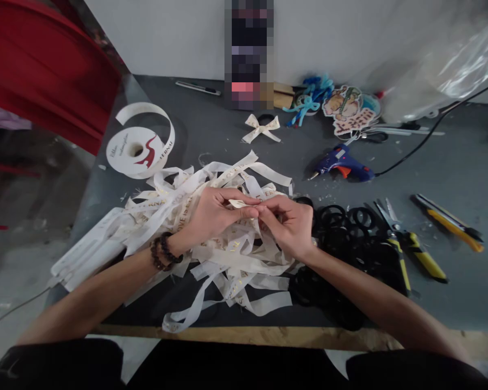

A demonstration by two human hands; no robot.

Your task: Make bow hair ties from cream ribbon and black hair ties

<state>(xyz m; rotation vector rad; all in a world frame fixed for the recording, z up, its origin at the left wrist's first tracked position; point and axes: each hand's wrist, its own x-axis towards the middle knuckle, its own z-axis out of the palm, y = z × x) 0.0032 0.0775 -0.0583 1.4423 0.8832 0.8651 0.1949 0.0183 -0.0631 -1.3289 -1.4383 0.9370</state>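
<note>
My left hand (222,212) and my right hand (287,221) meet over a heap of cut ribbons (228,260), white and cream with printed lettering. Between their pinched fingertips is a small cream ribbon piece (238,203), mostly covered by the fingers. Both hands are closed on it. Beyond the heap lies a finished-looking ribbon bow (262,129) with a dark hair tie behind it. Many black hair ties (333,238) are piled just right of my right hand.
A ribbon spool (122,151) and a white power strip (93,249) are at left. To the right lie a blue glue gun (344,164) with a cord, yellow-handled pliers (427,260) and a yellow cutter (451,222). A slim cutter (198,88) and blue bows (307,108) lie at the back.
</note>
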